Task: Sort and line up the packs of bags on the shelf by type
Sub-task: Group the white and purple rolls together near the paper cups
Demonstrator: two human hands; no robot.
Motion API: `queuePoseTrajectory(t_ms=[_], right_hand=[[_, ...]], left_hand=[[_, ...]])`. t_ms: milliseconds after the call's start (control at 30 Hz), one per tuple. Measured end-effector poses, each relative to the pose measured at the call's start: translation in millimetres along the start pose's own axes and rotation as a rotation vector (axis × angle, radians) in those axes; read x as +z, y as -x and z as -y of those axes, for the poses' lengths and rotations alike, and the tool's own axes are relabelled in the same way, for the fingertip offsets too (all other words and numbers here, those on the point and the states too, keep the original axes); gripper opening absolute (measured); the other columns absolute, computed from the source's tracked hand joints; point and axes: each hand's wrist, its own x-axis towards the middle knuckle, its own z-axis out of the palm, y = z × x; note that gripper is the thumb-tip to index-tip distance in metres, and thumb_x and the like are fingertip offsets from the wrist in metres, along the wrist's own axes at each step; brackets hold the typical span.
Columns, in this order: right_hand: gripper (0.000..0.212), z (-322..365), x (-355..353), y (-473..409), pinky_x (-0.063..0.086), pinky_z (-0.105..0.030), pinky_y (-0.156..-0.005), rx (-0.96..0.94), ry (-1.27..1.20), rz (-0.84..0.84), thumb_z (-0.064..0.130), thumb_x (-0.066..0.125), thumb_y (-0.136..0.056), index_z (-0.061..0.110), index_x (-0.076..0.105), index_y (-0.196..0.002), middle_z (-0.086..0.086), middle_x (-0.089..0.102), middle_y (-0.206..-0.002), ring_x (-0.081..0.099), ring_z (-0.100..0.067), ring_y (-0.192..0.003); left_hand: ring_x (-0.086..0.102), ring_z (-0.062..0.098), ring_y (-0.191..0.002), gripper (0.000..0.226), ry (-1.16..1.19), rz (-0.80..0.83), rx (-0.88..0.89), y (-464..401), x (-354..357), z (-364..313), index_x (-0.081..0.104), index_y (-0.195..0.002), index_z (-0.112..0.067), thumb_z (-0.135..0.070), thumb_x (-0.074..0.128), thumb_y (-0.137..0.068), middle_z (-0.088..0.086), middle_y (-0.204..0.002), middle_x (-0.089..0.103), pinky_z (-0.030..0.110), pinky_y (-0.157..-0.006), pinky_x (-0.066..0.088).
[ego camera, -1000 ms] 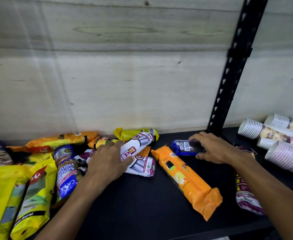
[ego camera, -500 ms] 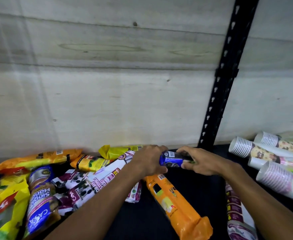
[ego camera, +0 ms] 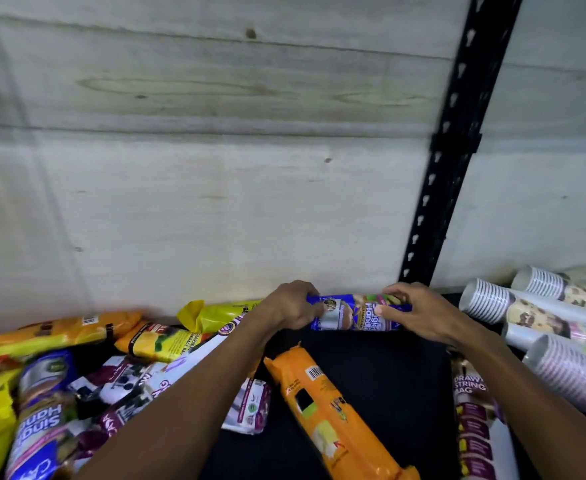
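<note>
blue pack [ego camera: 355,312] | left hand [ego camera: 289,305] holds | right hand [ego camera: 419,311] holds

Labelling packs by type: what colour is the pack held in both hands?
Blue with white lettering, the pack held between left hand and right hand; head view.

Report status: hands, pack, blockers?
Left hand and right hand both grip the blue pack, held crosswise at the shelf back. Orange pack lies diagonally below it, apart.

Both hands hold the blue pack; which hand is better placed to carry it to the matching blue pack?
Left. The left hand grips the blue pack on the side nearer the matching blue pack.
</note>
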Motion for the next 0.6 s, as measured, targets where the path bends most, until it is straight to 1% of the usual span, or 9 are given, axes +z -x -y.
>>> queuePoseTrajectory(t_ms=[33, 100, 167, 200, 300, 367, 467, 533, 600], right_hand=[[0.056, -4.9, 1.1, -2.1, 0.049, -0.03, -0.095, 0.033, 0.004, -0.005, 0.053, 0.068, -0.084, 0.029, 0.054, -0.133, -0.005, 0.054, -0.128, 0.059, -0.015, -0.106], [0.06, -10.2, 4.2, -6.2, 0.057, -0.034, -0.087, 0.096, -0.052, 0.009, 0.047, 0.069, -0.086, 0.032, 0.046, -0.14, -0.005, 0.051, -0.13, 0.064, -0.019, -0.099], [0.062, -9.7, 9.3, -10.2, 0.062, -0.037, -0.075, 0.137, -0.194, 0.024, 0.036, 0.07, -0.089, 0.029, 0.042, -0.144, -0.004, 0.052, -0.13, 0.068, -0.023, -0.095], [0.062, -8.5, 11.6, -12.5, 0.063, -0.039, -0.073, 0.144, -0.238, 0.022, 0.031, 0.069, -0.09, 0.025, 0.042, -0.145, -0.003, 0.053, -0.129, 0.069, -0.024, -0.095], [0.056, -5.8, 15.4, -21.9, 0.062, -0.041, -0.078, 0.154, -0.25, 0.016, 0.031, 0.068, -0.091, 0.019, 0.047, -0.142, -0.003, 0.056, -0.127, 0.069, -0.024, -0.095], [0.05, -1.9, 14.7, -25.8, 0.061, -0.038, -0.081, 0.166, -0.217, 0.026, 0.034, 0.066, -0.092, 0.019, 0.05, -0.137, -0.004, 0.058, -0.123, 0.07, -0.021, -0.09], [0.046, 4.5, 13.7, -29.7, 0.059, -0.038, -0.085, 0.198, -0.158, 0.038, 0.035, 0.066, -0.092, 0.019, 0.054, -0.134, 0.0, 0.057, -0.115, 0.071, -0.021, -0.089], [0.048, 6.1, 15.0, -32.0, 0.057, -0.039, -0.09, 0.203, -0.122, 0.031, 0.038, 0.066, -0.092, 0.019, 0.054, -0.134, 0.0, 0.059, -0.12, 0.068, -0.02, -0.096], [0.051, 7.8, 15.8, -32.1, 0.054, -0.038, -0.094, 0.214, -0.069, 0.027, 0.042, 0.064, -0.091, 0.02, 0.055, -0.136, -0.003, 0.06, -0.129, 0.064, -0.018, -0.1]], left_hand=[[0.053, 0.027, -0.12, 0.046, 0.008, 0.0, -0.027, -2.0, 0.3, 0.7, 0.053, -0.134, -0.011, -0.039, 0.051, -0.097, 0.012, -0.137, 0.054, 0.032, -0.093, 0.043], [0.058, 0.029, -0.115, 0.044, 0.044, 0.01, -0.084, -7.0, 1.6, 0.6, 0.054, -0.131, -0.008, -0.037, 0.049, -0.098, 0.014, -0.131, 0.058, 0.033, -0.09, 0.046], [0.064, 0.032, -0.107, 0.04, 0.091, 0.021, -0.144, -12.9, 3.3, -1.3, 0.058, -0.123, -0.004, -0.035, 0.049, -0.098, 0.017, -0.12, 0.064, 0.036, -0.088, 0.051], [0.066, 0.034, -0.103, 0.039, 0.106, 0.018, -0.17, -15.1, 4.2, -2.9, 0.06, -0.118, -0.002, -0.033, 0.049, -0.097, 0.019, -0.115, 0.067, 0.037, -0.088, 0.053], [0.07, 0.033, -0.094, 0.033, 0.128, -0.036, -0.237, -22.2, 7.2, -7.4, 0.061, -0.112, 0.003, -0.024, 0.053, -0.094, 0.021, -0.108, 0.07, 0.034, -0.08, 0.056], [0.07, 0.031, -0.096, 0.033, 0.139, -0.069, -0.288, -22.8, 8.8, -10.0, 0.053, -0.117, 0.004, -0.018, 0.056, -0.093, 0.018, -0.113, 0.068, 0.032, -0.078, 0.054], [0.066, 0.032, -0.106, 0.046, 0.142, -0.13, -0.332, -24.9, 14.0, -10.6, 0.039, -0.129, 0.004, -0.014, 0.056, -0.091, 0.018, -0.126, 0.058, 0.036, -0.09, 0.054], [0.06, 0.033, -0.114, 0.046, 0.109, -0.174, -0.316, -25.7, 16.0, -12.4, 0.037, -0.132, 0.003, -0.014, 0.054, -0.093, 0.018, -0.131, 0.052, 0.037, -0.097, 0.049], [0.056, 0.032, -0.118, 0.04, 0.033, -0.199, -0.281, -23.3, 15.8, -16.0, 0.04, -0.131, 0.001, -0.015, 0.052, -0.096, 0.018, -0.132, 0.051, 0.036, -0.097, 0.046]])
